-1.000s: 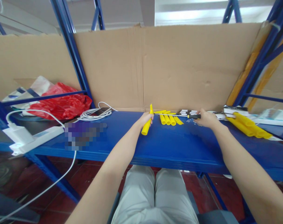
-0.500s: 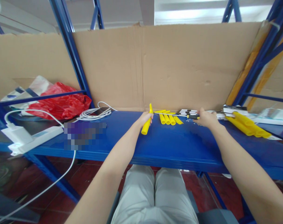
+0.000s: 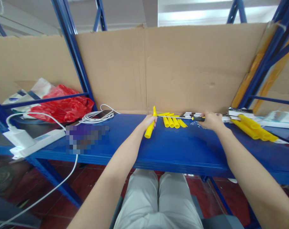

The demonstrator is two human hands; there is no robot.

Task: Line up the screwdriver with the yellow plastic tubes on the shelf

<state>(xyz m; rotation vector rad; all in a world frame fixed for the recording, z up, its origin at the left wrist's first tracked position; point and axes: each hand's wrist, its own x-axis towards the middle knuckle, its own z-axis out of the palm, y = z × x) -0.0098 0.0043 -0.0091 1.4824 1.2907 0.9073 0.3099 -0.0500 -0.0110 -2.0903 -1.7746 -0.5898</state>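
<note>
My left hand is closed around a yellow tapered tube, whose wide open end points down toward me and whose narrow end rises above the fingers. On the right, my right hand grips a screwdriver with a black and yellow handle. Its long thin shaft runs left, its end at the tube by my left fingers; whether it touches the tube is too small to tell. Behind and below the shaft, several yellow tubes lie side by side on the blue table. Tiny pale bits lie near the handle.
More yellow tubes lie in a pile at the right. At the left are a white power strip, a coiled white cable and a red plastic bag. A cardboard panel stands along the table's back, between blue posts.
</note>
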